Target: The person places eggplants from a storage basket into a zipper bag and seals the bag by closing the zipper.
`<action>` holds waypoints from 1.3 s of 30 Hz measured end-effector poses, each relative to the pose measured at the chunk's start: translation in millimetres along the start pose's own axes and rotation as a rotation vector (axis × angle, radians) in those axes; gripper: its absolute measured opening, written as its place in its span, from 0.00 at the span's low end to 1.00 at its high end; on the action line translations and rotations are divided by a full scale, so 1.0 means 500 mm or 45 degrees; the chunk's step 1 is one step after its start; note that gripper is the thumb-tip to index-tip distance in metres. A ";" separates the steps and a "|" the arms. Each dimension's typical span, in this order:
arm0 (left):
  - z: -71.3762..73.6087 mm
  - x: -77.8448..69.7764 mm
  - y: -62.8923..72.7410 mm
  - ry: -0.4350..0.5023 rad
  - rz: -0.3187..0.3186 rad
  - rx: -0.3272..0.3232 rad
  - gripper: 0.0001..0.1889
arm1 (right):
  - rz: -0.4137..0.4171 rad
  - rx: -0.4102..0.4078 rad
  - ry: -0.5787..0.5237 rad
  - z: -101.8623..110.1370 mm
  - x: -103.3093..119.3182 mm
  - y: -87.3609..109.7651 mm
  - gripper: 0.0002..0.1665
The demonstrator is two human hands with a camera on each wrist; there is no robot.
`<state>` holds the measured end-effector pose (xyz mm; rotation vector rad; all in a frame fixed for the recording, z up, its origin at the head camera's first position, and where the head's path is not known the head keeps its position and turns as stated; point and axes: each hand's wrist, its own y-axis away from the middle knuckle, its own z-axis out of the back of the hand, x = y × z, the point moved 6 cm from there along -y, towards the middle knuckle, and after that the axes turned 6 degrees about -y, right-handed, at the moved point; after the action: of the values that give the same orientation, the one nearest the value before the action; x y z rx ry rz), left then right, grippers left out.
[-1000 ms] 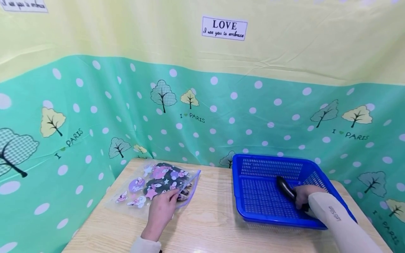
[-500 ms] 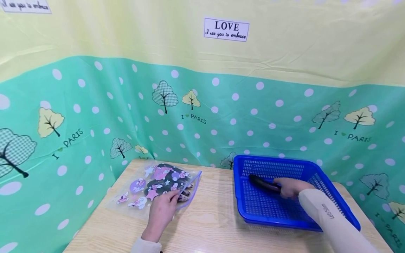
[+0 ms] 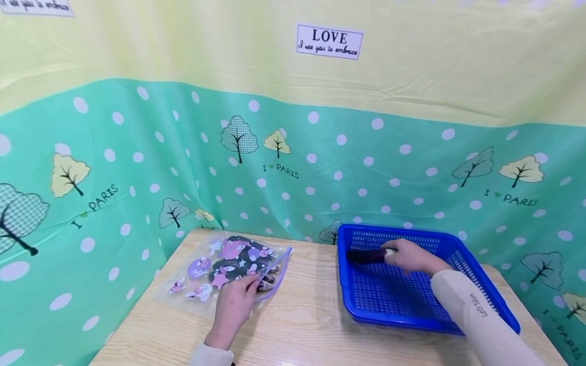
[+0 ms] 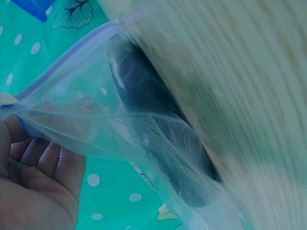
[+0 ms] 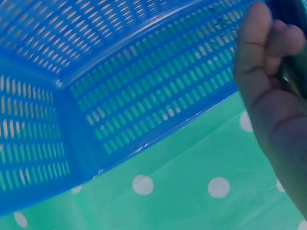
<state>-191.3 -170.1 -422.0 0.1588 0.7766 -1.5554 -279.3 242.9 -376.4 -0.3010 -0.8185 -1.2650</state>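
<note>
On the left of the table in the head view lies a clear zip bag (image 3: 188,272) with pink and purple cartoon prints and dark eggplants (image 3: 241,264) inside. My left hand (image 3: 232,305) pinches the bag by its purple-edged mouth, which gapes in the left wrist view around a dark eggplant (image 4: 144,91). Over the blue basket (image 3: 414,325), my right hand (image 3: 409,256) grips a dark purple eggplant (image 3: 370,256) by its pale stem end. That eggplant points left toward the basket's left wall. In the right wrist view the right hand (image 5: 276,91) is partly cut off at the edge.
The basket stands at the right of the wooden table (image 3: 297,310), with slotted walls and a raised rim. A green dotted curtain (image 3: 284,203) with a yellow upper part hangs close behind the table and along its left side.
The right hand has moved left and up with the eggplant, from the basket's right part toward its left wall. The left hand and the bag have stayed in place.
</note>
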 end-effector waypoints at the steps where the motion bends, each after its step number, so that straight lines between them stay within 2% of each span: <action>1: 0.000 0.001 0.000 0.002 0.006 0.003 0.10 | 0.026 -0.008 -0.037 0.001 0.007 0.000 0.31; 4: 0.000 0.002 0.000 0.009 0.013 0.011 0.10 | 0.080 -0.029 -0.130 0.000 0.021 -0.004 0.31; 8: 0.002 -0.001 0.001 0.012 0.000 0.011 0.10 | 0.107 -0.057 -0.161 -0.004 0.031 -0.011 0.29; 18: 0.001 -0.005 -0.001 0.032 0.020 0.031 0.11 | -0.058 -0.067 0.007 -0.024 0.036 -0.024 0.37; 24: 0.001 -0.003 -0.001 0.019 0.012 0.019 0.10 | -0.038 -0.087 0.048 -0.028 0.036 -0.021 0.34; 33: 0.005 -0.003 0.002 0.013 -0.010 0.008 0.10 | 0.043 -0.118 0.029 -0.009 0.059 0.015 0.32; 39: 0.006 -0.001 0.000 0.014 0.018 0.022 0.11 | 0.101 -0.171 -0.001 0.008 0.082 0.046 0.34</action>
<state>-190.4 -171.1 -419.5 0.1852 0.7695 -1.5493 -256.9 222.9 -339.9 -0.4379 -0.7171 -1.2472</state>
